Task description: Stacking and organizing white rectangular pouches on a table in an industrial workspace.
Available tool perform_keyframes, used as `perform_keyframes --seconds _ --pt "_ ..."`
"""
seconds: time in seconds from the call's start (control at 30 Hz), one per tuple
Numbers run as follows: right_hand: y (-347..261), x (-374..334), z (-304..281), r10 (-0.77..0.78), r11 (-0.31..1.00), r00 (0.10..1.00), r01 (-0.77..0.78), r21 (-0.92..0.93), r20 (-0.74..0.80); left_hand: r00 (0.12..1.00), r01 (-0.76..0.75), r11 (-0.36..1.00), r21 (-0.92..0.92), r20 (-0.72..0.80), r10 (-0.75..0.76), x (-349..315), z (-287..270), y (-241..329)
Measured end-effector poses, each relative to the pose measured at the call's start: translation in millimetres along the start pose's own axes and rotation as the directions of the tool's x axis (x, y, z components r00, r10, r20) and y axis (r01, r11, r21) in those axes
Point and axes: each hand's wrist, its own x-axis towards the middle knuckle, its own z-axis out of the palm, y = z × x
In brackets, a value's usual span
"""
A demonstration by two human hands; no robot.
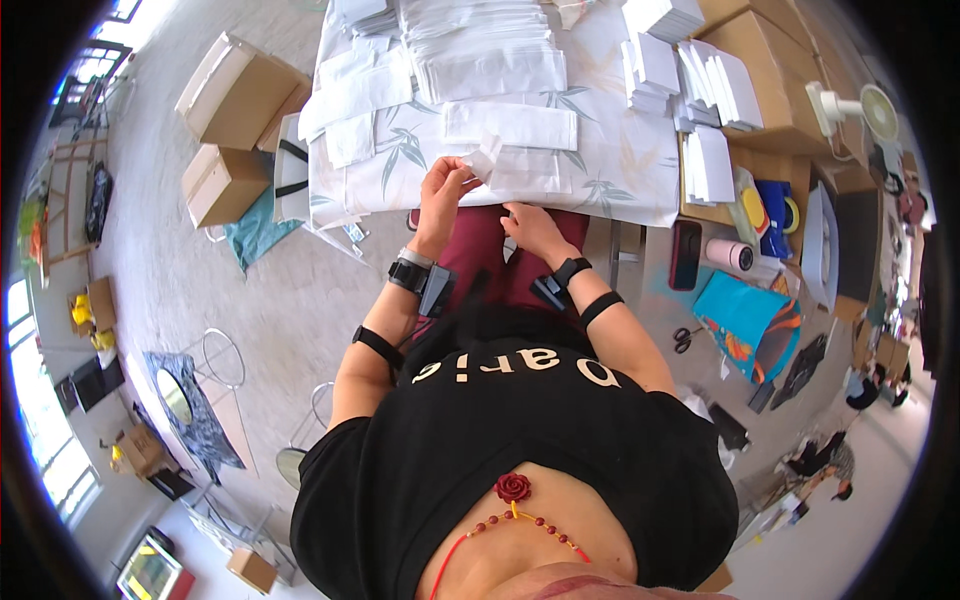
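Between the thumb and fingers of my left hand (pixel 445 192) is the edge of a small white paper piece (pixel 484 158), tilted up over the table's near edge. A flat white paper strip (pixel 538 172) lies just right of it. My right hand (pixel 536 228) rests at the table's front edge, its fingertips by the cloth and slightly apart; I see nothing in them. Beyond my hands a white paper sleeve (pixel 510 126) lies flat, and behind it spreads an overlapping stack of white paper sleeves (pixel 480 60).
A leaf-patterned cloth (pixel 630 165) covers the table. More white stacks (pixel 708 165) stand on cardboard at the right, near a phone (pixel 685 255), a pink bottle (pixel 729 254) and a blue bag (pixel 742 312). Cardboard boxes (pixel 225 185) stand on the floor at left. Scissors (pixel 684 340) lie at lower right.
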Motion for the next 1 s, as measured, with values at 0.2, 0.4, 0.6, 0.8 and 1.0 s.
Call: perform_keyframes --seconds 0.2,0.4,0.6,0.8,1.0 --pt "-10.1 -11.9 9.9 0.136 0.991 0.991 -0.136 0.014 -0.001 0.995 0.048 0.998 -0.027 0.094 -0.045 7.8 -6.0 3.2" --pt "-31.4 -40.4 1.6 0.236 0.918 0.970 -0.240 0.315 0.050 0.985 0.092 0.996 -0.003 0.146 -0.090 9.5 -11.8 2.0" --pt "-45.0 -64.8 -11.5 0.272 0.899 0.961 -0.234 0.371 -0.052 0.976 0.112 0.994 -0.007 0.191 -0.109 12.1 -5.5 -5.9" --pt "-52.2 -62.5 -31.9 0.317 0.875 0.845 -0.085 0.477 -0.430 0.971 0.028 0.997 0.076 0.235 -0.045 5.5 16.3 -6.9" --pt "-79.4 -30.3 -59.1 0.389 0.695 0.864 -0.048 0.717 -0.320 0.961 -0.218 0.895 0.389 0.243 0.128 -9.0 30.7 -19.0"
